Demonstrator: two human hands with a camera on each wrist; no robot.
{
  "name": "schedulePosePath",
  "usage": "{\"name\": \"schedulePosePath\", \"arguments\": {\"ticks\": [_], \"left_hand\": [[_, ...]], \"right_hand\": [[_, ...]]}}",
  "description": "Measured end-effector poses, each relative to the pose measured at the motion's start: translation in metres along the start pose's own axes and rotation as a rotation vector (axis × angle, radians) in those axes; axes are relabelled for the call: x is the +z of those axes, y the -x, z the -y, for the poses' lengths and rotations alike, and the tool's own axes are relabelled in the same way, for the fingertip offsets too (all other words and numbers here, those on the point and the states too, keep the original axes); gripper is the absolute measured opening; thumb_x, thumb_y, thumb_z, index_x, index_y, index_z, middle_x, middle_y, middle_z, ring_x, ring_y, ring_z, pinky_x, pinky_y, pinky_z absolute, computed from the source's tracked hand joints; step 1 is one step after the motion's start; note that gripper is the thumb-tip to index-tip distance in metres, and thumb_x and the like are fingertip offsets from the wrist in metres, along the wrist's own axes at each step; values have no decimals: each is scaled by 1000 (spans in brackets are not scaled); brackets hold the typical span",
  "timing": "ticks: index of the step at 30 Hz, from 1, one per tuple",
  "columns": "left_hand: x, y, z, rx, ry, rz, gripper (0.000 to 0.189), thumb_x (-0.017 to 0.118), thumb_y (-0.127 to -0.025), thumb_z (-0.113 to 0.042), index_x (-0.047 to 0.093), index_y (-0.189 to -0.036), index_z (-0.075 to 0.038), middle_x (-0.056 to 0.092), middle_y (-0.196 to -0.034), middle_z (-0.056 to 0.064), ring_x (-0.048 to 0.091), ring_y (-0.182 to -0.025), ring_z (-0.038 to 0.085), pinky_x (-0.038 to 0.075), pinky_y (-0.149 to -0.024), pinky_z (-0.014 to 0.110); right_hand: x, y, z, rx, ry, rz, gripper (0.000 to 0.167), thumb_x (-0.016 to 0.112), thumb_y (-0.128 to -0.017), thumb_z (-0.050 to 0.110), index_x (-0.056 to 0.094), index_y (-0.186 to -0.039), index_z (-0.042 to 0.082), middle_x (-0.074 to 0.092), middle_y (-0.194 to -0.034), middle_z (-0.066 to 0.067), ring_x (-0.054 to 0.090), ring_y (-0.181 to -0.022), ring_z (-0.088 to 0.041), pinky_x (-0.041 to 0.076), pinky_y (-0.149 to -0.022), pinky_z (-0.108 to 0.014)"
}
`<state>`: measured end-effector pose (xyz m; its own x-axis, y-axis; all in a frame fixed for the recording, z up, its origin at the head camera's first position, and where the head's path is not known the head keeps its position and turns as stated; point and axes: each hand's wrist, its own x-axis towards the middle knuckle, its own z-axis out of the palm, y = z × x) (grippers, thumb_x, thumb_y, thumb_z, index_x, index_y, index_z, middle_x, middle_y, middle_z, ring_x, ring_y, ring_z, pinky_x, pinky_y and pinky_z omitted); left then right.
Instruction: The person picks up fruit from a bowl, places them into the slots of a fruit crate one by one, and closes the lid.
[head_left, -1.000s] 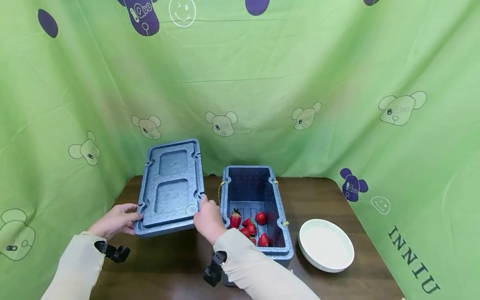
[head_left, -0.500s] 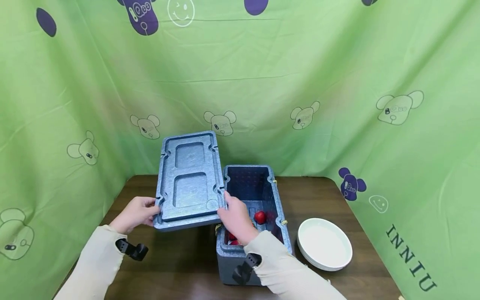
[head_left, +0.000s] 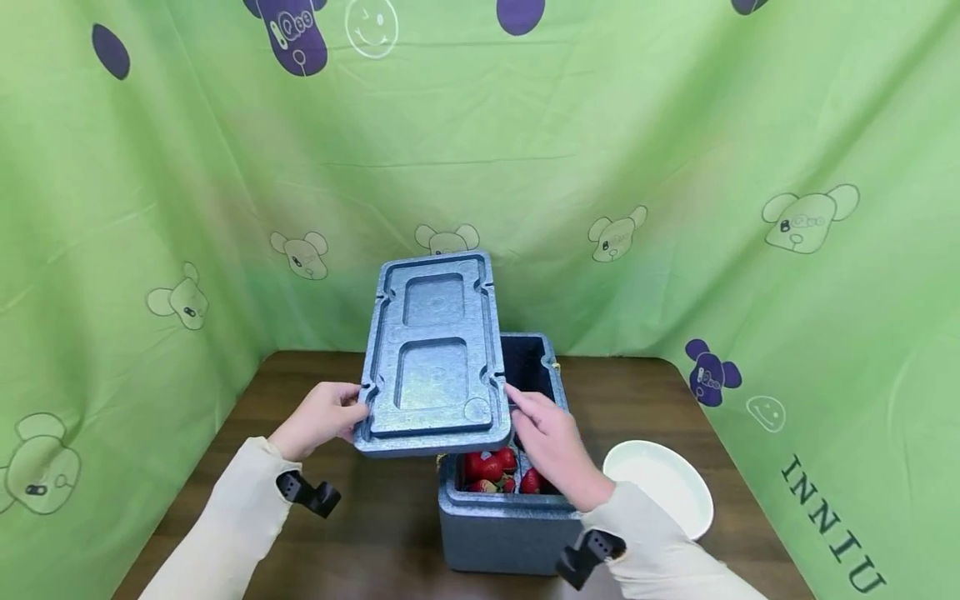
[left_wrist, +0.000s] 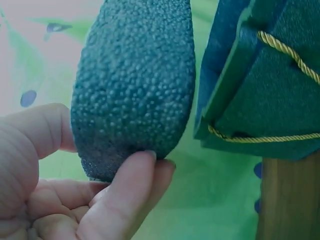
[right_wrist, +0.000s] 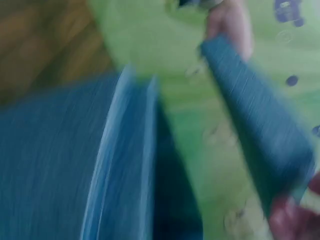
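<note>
A blue-grey foam box lid (head_left: 431, 371) hangs tilted over the left part of the matching foam box (head_left: 510, 533), its recessed face toward the head camera. My left hand (head_left: 318, 421) grips the lid's near left corner; in the left wrist view, thumb and fingers pinch its thick edge (left_wrist: 135, 85). At the near right corner my right hand (head_left: 555, 446) holds the lid. The right wrist view is blurred, with the lid (right_wrist: 260, 110) between both hands. Several red strawberries (head_left: 487, 468) lie inside the box's near end; the lid hides part of its interior.
A white round dish (head_left: 667, 483) stands right of the box, partly covered by the right sleeve. Gold cord (left_wrist: 280, 138) loops along the box's side. The brown wooden table (head_left: 300, 371) meets a green printed curtain (head_left: 585, 292) at the back and sides.
Both hands have carried the lid rightward and slightly up, from left of the box to partly over it. The box and dish stay in place.
</note>
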<state>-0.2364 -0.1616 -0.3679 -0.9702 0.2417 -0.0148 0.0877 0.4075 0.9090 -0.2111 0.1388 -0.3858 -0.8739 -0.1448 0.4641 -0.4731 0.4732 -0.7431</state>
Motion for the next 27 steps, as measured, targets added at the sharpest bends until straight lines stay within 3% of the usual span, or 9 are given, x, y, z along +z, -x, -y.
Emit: {"name": "schedulePosePath", "arguments": {"ticks": [2, 5, 7, 9, 13, 19, 22, 24, 27], "left_hand": [[2, 1, -3, 3, -6, 1, 28, 49, -81, 5, 59, -105, 16, 58, -66, 1, 60, -59, 12, 56, -55, 31], [5, 2, -8, 14, -41, 2, 19, 49, -81, 5, 59, -96, 11, 51, -62, -1, 59, -58, 12, 55, -54, 31], [8, 1, -10, 22, -77, 0, 8, 49, -81, 4, 56, -84, 6, 46, -60, -2, 56, -56, 11, 54, -53, 30], [10, 1, -13, 26, -111, -2, 6, 49, -80, 4, 55, -83, 3, 42, -59, -2, 52, -55, 10, 52, -51, 29], [9, 3, -18, 37, -190, -8, 22, 49, -78, 5, 61, -96, 7, 42, -58, -2, 46, -53, 10, 45, -47, 24], [7, 9, -24, 119, -272, 46, 41, 52, -77, 4, 61, -115, 13, 47, -59, -3, 43, -50, 10, 38, -45, 22], [5, 10, -26, 102, -213, 65, 40, 51, -79, 3, 60, -117, 13, 50, -62, -2, 43, -52, 9, 37, -46, 21], [3, 11, -25, 76, -86, 82, 40, 51, -85, 0, 56, -121, 15, 58, -73, 2, 50, -58, 8, 44, -50, 22], [3, 11, -23, 56, 150, 122, 44, 48, -96, -10, 46, -132, 15, 65, -98, 13, 61, -72, 10, 55, -59, 29]], "right_hand": [[-7, 0, -11, -98, 27, 32, 37, 56, -87, -8, 61, -124, -6, 65, -116, -17, 62, -100, -28, 51, -84, -39], [-11, -6, -27, -245, 60, 44, 48, 62, -80, -15, 56, -128, -9, 62, -120, -23, 64, -97, -32, 53, -81, -43], [-11, -13, -33, -335, 96, 27, 58, 66, -75, -18, 51, -131, -11, 58, -123, -27, 64, -95, -34, 54, -78, -43], [-12, -21, -36, -414, 150, -13, 67, 71, -70, -19, 47, -133, -13, 55, -125, -29, 62, -99, -38, 51, -83, -47], [-15, -39, -36, -545, 264, -134, 72, 75, -62, -19, 49, -130, -13, 53, -125, -31, 53, -112, -46, 45, -91, -53], [-22, -54, -37, -690, 330, -269, 57, 72, -59, -21, 63, -114, -7, 56, -120, -31, 57, -101, -47, 48, -82, -54], [-24, -55, -39, -670, 313, -272, 50, 70, -60, -22, 67, -107, -5, 60, -119, -28, 59, -103, -45, 49, -83, -54], [-25, -55, -41, -623, 287, -275, 49, 66, -59, -24, 67, -105, -6, 62, -118, -26, 60, -104, -43, 49, -85, -49], [-27, -54, -43, -540, 231, -289, 49, 61, -60, -26, 66, -105, -7, 63, -117, -24, 60, -107, -41, 48, -90, -32]]}}
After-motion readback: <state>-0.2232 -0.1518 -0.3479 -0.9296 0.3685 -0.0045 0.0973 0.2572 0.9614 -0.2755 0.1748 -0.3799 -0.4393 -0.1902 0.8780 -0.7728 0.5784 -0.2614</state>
